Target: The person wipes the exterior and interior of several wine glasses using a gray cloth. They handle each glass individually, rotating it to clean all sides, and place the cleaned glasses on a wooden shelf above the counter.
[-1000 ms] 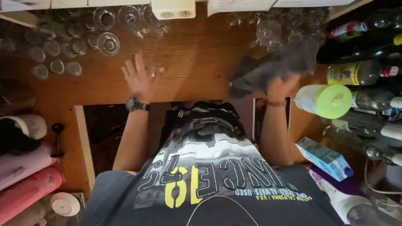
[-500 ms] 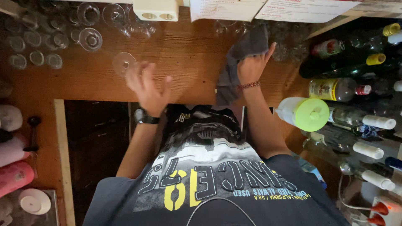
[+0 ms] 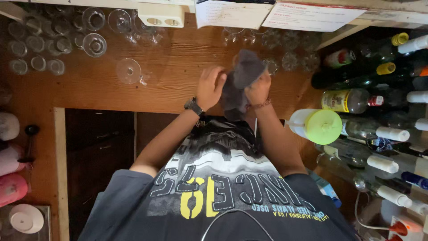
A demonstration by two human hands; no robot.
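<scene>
My right hand (image 3: 260, 89) holds a dark grey cloth (image 3: 243, 73) bunched up over the wooden counter (image 3: 178, 67). My left hand (image 3: 208, 87), with a black watch on its wrist, grips the cloth's left edge with curled fingers. Whether anything is wrapped inside the cloth is hidden. A single stemmed glass (image 3: 129, 70) stands upside down on the counter, to the left of my left hand and apart from it.
Several glasses (image 3: 53, 40) stand in rows at the counter's back left, and more (image 3: 285, 49) behind the cloth. Bottles (image 3: 356, 100) and a container with a lime-green lid (image 3: 322, 126) crowd the right side. Pink and white items (image 3: 11, 187) lie at the left edge.
My left hand left the stemmed glass and moved right to the cloth. My right hand brought the cloth in toward the middle, so both hands now meet on it.
</scene>
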